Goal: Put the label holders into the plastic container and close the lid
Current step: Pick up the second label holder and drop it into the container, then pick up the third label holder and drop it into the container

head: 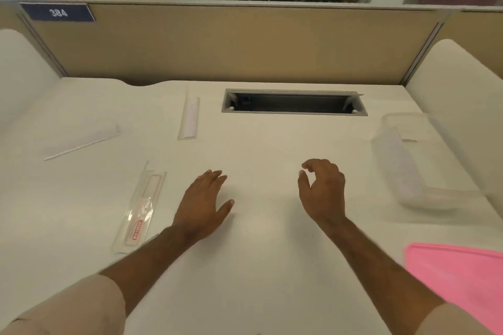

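Observation:
Three clear label holders lie on the white desk. One with red print [141, 209] is at the near left, a plain white one [189, 118] lies farther back, and a third [81, 140] sits angled at the far left. The clear plastic container [413, 160] stands open at the right. A pink lid [460, 277] lies at the near right. My left hand [204, 204] hovers flat, fingers straight, just right of the red-print holder. My right hand [321, 190] hangs over the desk middle with loosely curled fingers, holding nothing.
A grey cable slot [294, 103] is cut into the desk at the back centre. A tan partition [245, 43] with a blue number plate [58, 12] walls the far edge. White side panels [462, 84] flank the desk.

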